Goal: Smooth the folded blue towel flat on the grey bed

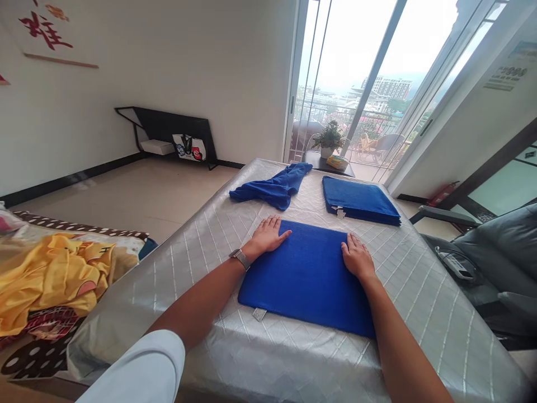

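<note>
A blue cloth (310,274), flat and roughly rectangular, lies in front of me with a white tag at its near left edge. My left hand (268,234) rests flat on its far left corner, fingers stretched out. On the far right corner lies my right hand (358,255), palm down with the fingers extended. Beyond them, a crumpled blue cloth (274,187) lies on the left. To the right of that sits a neat stack of folded blue cloths (361,200), also with a white tag.
The table wears a silvery quilted cover (188,268). Yellow fabric (54,274) is heaped at the left. A dark armchair (499,252) holding a white power strip (455,264) stands at the right. Past the far edge, a potted plant (329,137) stands by the glass doors.
</note>
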Action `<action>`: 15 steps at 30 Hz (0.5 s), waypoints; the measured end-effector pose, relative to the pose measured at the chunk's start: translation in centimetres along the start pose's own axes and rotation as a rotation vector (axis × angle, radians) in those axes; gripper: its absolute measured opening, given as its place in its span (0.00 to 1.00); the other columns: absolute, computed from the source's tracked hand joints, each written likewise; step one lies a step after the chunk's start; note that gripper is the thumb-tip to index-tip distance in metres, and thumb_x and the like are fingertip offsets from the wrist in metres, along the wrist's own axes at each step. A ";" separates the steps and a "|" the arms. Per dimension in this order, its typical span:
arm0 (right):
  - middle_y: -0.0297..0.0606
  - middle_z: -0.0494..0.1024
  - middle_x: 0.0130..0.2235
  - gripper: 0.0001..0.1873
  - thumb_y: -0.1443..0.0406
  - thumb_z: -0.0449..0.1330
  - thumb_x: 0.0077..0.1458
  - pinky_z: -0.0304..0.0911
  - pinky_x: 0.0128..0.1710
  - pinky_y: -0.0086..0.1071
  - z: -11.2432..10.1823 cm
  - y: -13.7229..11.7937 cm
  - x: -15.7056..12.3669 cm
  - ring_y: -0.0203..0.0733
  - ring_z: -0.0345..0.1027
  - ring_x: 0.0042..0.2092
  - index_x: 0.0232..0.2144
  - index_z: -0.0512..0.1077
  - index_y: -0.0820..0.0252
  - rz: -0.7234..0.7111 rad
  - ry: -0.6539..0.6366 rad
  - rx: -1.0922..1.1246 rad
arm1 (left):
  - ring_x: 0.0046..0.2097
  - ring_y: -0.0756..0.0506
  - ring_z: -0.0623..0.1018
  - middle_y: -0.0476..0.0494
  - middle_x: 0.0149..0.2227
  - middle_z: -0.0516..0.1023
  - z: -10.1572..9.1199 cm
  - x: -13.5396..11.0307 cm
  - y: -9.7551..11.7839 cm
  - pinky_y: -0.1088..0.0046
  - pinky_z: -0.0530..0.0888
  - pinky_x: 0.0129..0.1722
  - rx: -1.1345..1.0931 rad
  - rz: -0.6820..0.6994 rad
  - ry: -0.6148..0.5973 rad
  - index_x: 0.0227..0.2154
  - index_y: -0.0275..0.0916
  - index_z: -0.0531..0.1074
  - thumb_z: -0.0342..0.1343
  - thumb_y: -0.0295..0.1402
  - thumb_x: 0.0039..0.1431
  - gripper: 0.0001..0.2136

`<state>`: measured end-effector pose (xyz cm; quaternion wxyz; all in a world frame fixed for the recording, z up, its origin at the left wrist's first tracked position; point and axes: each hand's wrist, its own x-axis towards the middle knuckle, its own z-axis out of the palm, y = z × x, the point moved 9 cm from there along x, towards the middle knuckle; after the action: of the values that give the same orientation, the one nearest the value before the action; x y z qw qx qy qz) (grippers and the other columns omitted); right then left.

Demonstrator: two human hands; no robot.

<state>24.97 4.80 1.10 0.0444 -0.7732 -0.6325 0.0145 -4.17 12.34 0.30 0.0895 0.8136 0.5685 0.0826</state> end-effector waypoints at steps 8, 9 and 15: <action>0.43 0.48 0.72 0.33 0.58 0.35 0.68 0.35 0.69 0.44 -1.0 -0.6 -0.9 0.47 0.40 0.71 0.70 0.49 0.70 0.017 -0.005 -0.121 | 0.72 0.36 0.48 0.33 0.71 0.49 0.1 0.0 0.0 0.55 0.47 0.68 0.002 0.012 0.014 0.69 0.31 0.49 0.26 0.61 0.64 0.42; 0.43 0.48 0.72 0.33 0.59 0.35 0.68 0.35 0.69 0.44 -1.0 -0.6 -1.1 0.46 0.40 0.71 0.70 0.49 0.70 0.019 -0.004 -0.118 | 0.72 0.36 0.48 0.33 0.71 0.49 0.1 0.0 0.0 0.56 0.47 0.68 0.008 0.013 0.014 0.69 0.30 0.49 0.26 0.60 0.65 0.42; 0.43 0.46 0.72 0.34 0.58 0.34 0.69 0.37 0.69 0.41 0.1 0.1 -1.9 0.43 0.38 0.72 0.70 0.46 0.70 0.023 -0.044 -0.008 | 0.71 0.36 0.50 0.32 0.71 0.49 -0.1 -0.2 0.1 0.57 0.48 0.68 0.037 0.022 0.021 0.69 0.28 0.50 0.27 0.59 0.66 0.42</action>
<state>24.69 2.93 0.95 0.0274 -0.7801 -0.6243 0.0295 -4.12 12.15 0.43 0.0675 0.8205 0.5618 0.0814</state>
